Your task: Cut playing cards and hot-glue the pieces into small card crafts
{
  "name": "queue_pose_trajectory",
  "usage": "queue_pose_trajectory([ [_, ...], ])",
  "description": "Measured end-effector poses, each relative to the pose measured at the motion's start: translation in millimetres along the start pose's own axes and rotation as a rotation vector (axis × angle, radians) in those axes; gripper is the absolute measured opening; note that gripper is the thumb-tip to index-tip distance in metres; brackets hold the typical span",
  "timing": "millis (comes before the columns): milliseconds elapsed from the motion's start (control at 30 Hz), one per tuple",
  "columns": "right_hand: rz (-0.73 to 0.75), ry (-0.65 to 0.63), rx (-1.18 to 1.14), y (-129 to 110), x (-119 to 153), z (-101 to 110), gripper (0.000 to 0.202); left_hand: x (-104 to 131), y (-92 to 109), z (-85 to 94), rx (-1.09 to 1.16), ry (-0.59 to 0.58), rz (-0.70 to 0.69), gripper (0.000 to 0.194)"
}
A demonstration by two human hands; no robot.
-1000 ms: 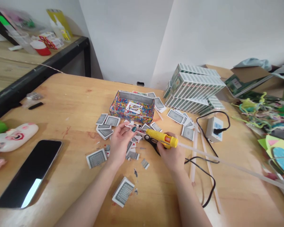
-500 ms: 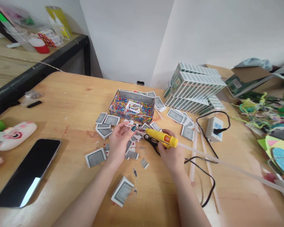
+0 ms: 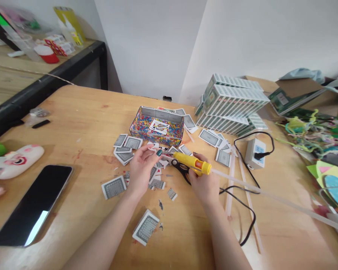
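Note:
My right hand (image 3: 204, 185) is wrapped round the grip of a yellow hot glue gun (image 3: 190, 162), its nozzle pointing left. A long translucent glue stick (image 3: 250, 190) runs out of its back end. My left hand (image 3: 142, 165) pinches a playing card (image 3: 166, 152), seen nearly edge-on at the nozzle's tip. Black-handled scissors (image 3: 181, 168) lie under the gun, partly hidden. Just beyond my hands stands an open box (image 3: 169, 140) with a colourful speckled pattern and card backs along its inner wall; a face card (image 3: 159, 126) lies in it.
Loose cards (image 3: 124, 155) and cut scraps (image 3: 171, 194) surround my hands. A card stack (image 3: 145, 227) lies nearer me, a phone (image 3: 33, 206) at left. Card cartons (image 3: 233, 101) are piled behind right. A black cable (image 3: 255, 221) loops near a power socket (image 3: 255, 153) and glue sticks (image 3: 230, 191).

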State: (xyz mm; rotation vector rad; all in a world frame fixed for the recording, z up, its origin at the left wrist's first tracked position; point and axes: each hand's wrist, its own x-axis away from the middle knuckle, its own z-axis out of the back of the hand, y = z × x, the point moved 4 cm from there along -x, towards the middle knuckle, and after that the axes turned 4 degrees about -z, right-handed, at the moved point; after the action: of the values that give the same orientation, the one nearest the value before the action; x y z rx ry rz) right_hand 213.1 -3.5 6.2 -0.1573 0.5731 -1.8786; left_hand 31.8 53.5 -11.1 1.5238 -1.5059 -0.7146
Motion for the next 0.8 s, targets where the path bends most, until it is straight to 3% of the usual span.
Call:
queue_pose_trajectory([
  [800,-0.027,0.005,-0.016,1.1,-2.4,2.8,0.039,-1.1,-0.2,1.1,0.067,0.019,0.022,0.035],
])
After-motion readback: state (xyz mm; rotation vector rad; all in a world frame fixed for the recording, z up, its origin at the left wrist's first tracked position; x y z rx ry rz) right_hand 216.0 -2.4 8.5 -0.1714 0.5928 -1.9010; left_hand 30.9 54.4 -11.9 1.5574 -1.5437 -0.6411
